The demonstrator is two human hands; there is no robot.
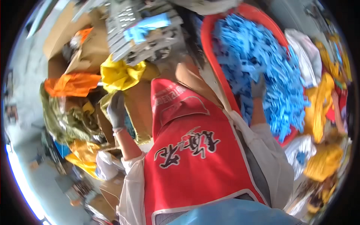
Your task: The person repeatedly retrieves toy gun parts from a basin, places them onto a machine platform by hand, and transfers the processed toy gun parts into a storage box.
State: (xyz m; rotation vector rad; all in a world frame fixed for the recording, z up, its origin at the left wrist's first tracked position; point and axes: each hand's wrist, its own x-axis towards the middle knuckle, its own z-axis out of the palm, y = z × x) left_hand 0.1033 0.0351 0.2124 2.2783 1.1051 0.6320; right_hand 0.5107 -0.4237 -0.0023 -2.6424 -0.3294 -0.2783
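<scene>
My left hand [116, 109], in a grey glove, is raised beside a crumpled yellow bag [120, 75] and seems to touch its lower edge; whether it grips is unclear. My right hand [258, 89], also grey-gloved, reaches into a large red tub [210, 48] heaped with small blue plastic pieces [262, 63] and rests among them, fingers buried. My red vest [191, 157] with white trim fills the lower middle.
A grey slotted crate [138, 30] holding blue parts lies at the top. An orange bag [73, 84], olive sacks [67, 116], cardboard [63, 33] and yellow bags [84, 157] crowd the left. White and yellow bags [322, 101] pile up on the right.
</scene>
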